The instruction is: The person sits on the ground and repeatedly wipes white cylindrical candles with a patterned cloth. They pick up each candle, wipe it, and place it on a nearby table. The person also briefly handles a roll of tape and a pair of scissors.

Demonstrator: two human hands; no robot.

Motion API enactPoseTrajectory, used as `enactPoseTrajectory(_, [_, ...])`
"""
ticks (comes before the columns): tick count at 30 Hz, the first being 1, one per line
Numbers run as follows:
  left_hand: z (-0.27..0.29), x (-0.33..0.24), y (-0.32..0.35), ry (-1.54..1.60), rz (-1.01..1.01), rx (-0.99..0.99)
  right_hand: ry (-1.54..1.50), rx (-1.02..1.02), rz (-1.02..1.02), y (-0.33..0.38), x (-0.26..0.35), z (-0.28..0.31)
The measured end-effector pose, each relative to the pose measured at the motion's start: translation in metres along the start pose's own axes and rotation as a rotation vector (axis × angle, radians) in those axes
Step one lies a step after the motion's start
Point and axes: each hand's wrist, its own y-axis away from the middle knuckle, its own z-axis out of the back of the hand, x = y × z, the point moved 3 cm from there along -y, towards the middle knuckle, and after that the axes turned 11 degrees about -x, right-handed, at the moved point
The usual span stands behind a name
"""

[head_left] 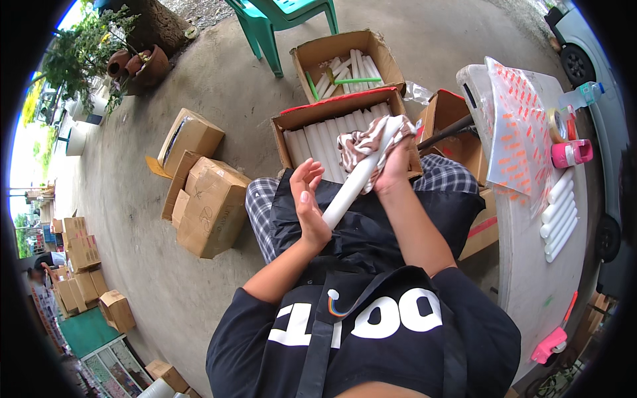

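A long white candle (352, 192) slants up over my lap, its lower end against the palm of my left hand (309, 211). The fingers of that hand are stretched out and apart, not wrapped round it. My right hand (397, 159) is closed round the candle's upper part through a brown-and-white patterned cloth (358, 147). The cloth bunches about the candle, and its loose folds hang beside my fingers. Just beyond my hands stands an open cardboard box (286, 124) with rows of similar white candles (320, 140) inside.
Behind it, another box (305, 53) holds white candles and green strips. At right, a table (531, 265) bears plastic bags (514, 132), several candles (561, 215), a pink tape dispenser (572, 154) and a bottle (584, 96). Cardboard boxes (211, 205) stand left; a green chair (269, 40) is ahead.
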Motion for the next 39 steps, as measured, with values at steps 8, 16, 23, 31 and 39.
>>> enactPoseTrajectory(8, [-0.012, 0.004, -0.018, -0.031, 0.019, -0.161, 0.293, 0.235, 0.139, 0.047, -0.087, 0.033])
enactPoseTrajectory(16, [0.034, -0.039, -0.114, -0.323, -0.628, -0.351, 1.361, 0.523, 0.776, 0.024, -0.030, 0.046])
enactPoseTrajectory(23, [0.060, -0.003, -0.085, -0.989, 0.325, 0.638, 1.544, 0.518, 1.376, 0.018, 0.023, 0.005])
enactPoseTrajectory(31, [0.025, 0.054, -0.016, -0.387, 0.671, 0.265, 0.028, 0.108, 0.129, -0.014, 0.016, -0.011])
enactPoseTrajectory(39, [0.009, 0.078, -0.017, 0.068, 0.502, -0.019, 0.724, 0.323, 0.457, 0.019, -0.076, 0.040])
